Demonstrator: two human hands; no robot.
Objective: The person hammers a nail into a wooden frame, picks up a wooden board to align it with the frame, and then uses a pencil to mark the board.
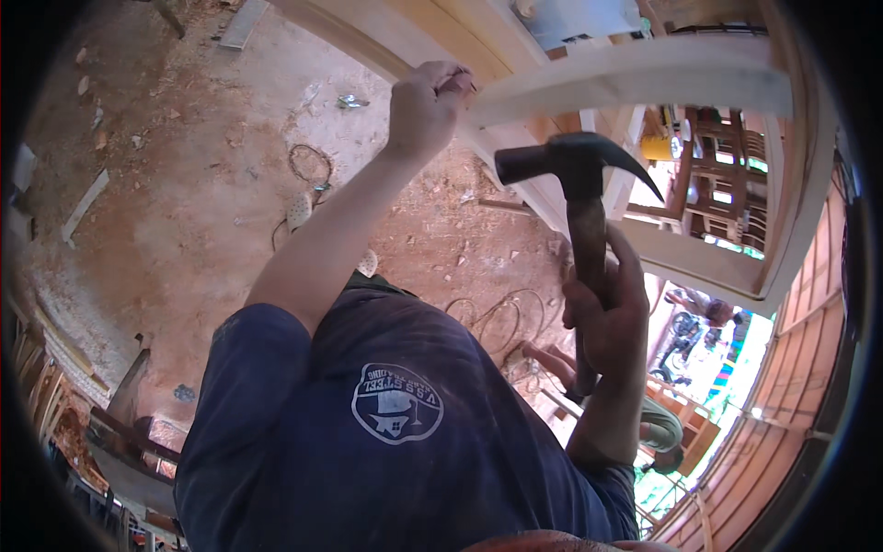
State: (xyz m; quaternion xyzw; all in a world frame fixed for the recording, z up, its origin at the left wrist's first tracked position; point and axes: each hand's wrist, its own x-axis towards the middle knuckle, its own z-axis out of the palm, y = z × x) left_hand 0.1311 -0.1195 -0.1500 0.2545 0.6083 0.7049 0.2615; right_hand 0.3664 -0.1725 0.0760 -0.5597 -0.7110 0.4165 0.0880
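Observation:
A claw hammer [586, 230] with a dark metal head and a wooden handle is raised in my right hand [612, 313], its fingers wrapped round the handle. The striking face points left and the claw curves off to the right. My left hand [425, 109] is up at the near end of a pale wooden rail [635, 78], its fingers pinched together against the wood. A tiny dark tip shows at those fingertips, too small to name. The hammer head hangs apart from the rail, to the right of and nearer than my left hand.
The rail belongs to a large wooden frame [694, 258] at upper right. Wooden chairs [727, 175] and a yellow container [656, 148] stand beyond it. Cable loops [311, 166] and scraps lie on the reddish floor [184, 202]. Another person [658, 428] is at lower right.

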